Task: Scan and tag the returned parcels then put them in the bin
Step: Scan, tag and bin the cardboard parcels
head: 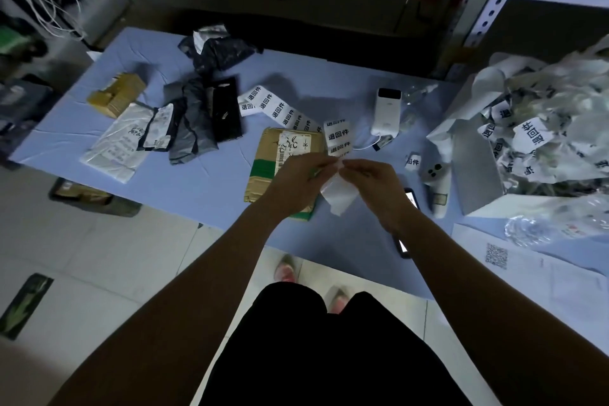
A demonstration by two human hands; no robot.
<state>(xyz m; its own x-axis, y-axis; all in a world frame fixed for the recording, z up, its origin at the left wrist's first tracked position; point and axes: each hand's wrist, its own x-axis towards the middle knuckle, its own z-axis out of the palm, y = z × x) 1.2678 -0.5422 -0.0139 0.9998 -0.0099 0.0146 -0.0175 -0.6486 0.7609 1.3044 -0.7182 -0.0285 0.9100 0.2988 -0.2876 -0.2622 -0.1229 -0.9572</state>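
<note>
Two hands meet above the blue table (197, 181); I see left hand (301, 176) and right hand (370, 180) both pinching a white printed label strip (338, 139); the brown cardboard parcel with green tape (268, 155) lies flat beneath the left hand.

Brown parcel (268, 150) (green-taped) lies flat, label strip (337, 138) beside it.

"What's on that table (204, 175)?"
"A pale blue cover, creased. At the near right corner lies a paper (527, 273) printed with a QR code, with crumpled clear plastic (527, 231) just beside it."
"And behind?"
"A grey metal rack (496, 2) with holed uprights. Loose white cables (49, 10) hang far left."
"The floor?"
"Pale tiles (115, 257), and a dark, green-patterned card (23, 306) lying on them."
</note>
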